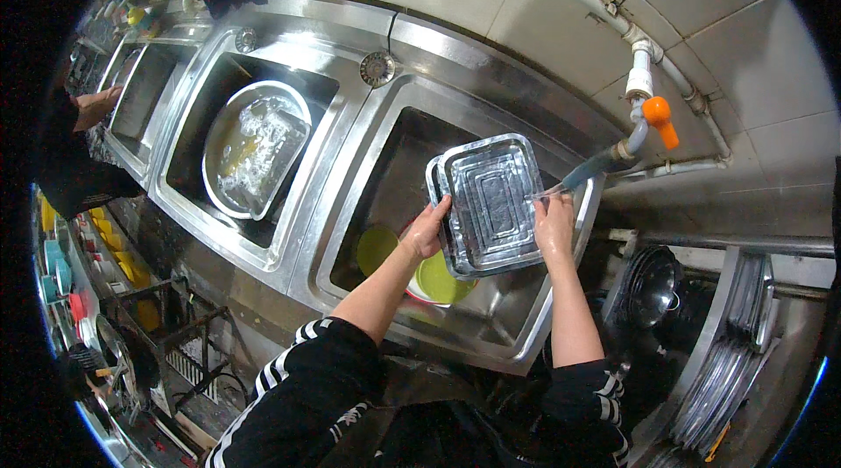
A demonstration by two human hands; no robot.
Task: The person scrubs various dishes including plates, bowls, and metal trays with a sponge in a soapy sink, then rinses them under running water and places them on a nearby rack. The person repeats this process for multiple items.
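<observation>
My left hand (427, 230) grips the left edge of a rectangular metal tray (496, 205), thumb on top. The rim of a second metal tray (432, 175) shows just behind the first. Both are tilted over the right stainless steel sink basin (401, 165). My right hand (555, 221) is at the right edge of the tray, with its fingers closed around the end of a translucent hose (585, 172). Clear water seems to come from the hose end onto the tray. Below lie a green round dish (440, 277) and another green dish (376, 250), partly hidden by my left arm.
A round metal basin (220, 139) of foamy water and a submerged tray sits in the middle sink. The hose hangs from a tap with an orange handle (660, 121). Stacked metal trays (713, 389) and dark pans (654, 287) stand at right. Another person's arm (98, 106) reaches in at far left.
</observation>
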